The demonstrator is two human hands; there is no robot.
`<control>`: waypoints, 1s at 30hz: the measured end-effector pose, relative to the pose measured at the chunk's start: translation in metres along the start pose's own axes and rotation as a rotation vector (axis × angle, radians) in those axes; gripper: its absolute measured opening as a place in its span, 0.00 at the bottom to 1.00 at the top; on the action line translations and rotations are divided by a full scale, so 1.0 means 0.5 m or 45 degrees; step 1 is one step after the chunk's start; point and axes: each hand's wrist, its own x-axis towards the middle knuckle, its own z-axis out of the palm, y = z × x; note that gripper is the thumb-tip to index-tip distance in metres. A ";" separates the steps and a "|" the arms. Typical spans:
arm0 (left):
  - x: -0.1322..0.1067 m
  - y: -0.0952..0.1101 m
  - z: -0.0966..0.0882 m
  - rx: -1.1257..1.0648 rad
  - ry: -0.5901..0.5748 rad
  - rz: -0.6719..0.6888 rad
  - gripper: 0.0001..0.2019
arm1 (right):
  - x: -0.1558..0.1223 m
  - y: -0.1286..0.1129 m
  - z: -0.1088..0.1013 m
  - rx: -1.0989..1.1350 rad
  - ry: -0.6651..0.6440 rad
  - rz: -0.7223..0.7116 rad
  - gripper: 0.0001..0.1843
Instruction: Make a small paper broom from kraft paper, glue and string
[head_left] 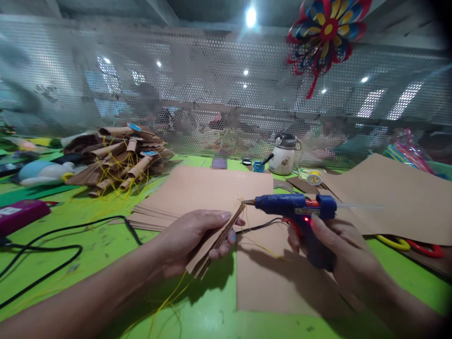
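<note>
My left hand (192, 238) is closed around a folded, pleated strip of brown paper (221, 242) held edge-up over the green table (88, 245). Yellow string (169, 296) trails down from it. My right hand (330, 247) grips a blue hot glue gun (300, 212) whose red light is lit. Its nozzle touches the top end of the folded paper. A clear glue stick pokes out of the back of the gun.
Flat brown paper sheets (197, 193) lie under and behind my hands, with more at right (395, 197). A heap of finished brown folded pieces with yellow string (120, 160) sits at back left. Black cables (52, 249), a white jar (284, 155), scissors (416, 246) and a perforated screen (212, 94) surround the work area.
</note>
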 end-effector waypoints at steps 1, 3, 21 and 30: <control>0.000 0.000 0.000 0.010 0.013 0.001 0.12 | 0.001 -0.001 0.000 -0.002 -0.015 0.014 0.22; 0.000 -0.002 -0.001 0.015 0.034 0.002 0.11 | 0.003 -0.002 0.000 -0.013 -0.033 0.018 0.22; 0.008 -0.006 -0.012 -0.114 -0.034 -0.066 0.11 | 0.007 -0.019 -0.008 -0.113 -0.083 -0.014 0.23; 0.009 -0.005 -0.016 -0.109 -0.052 -0.061 0.11 | 0.008 -0.018 -0.014 -0.384 -0.067 -0.090 0.23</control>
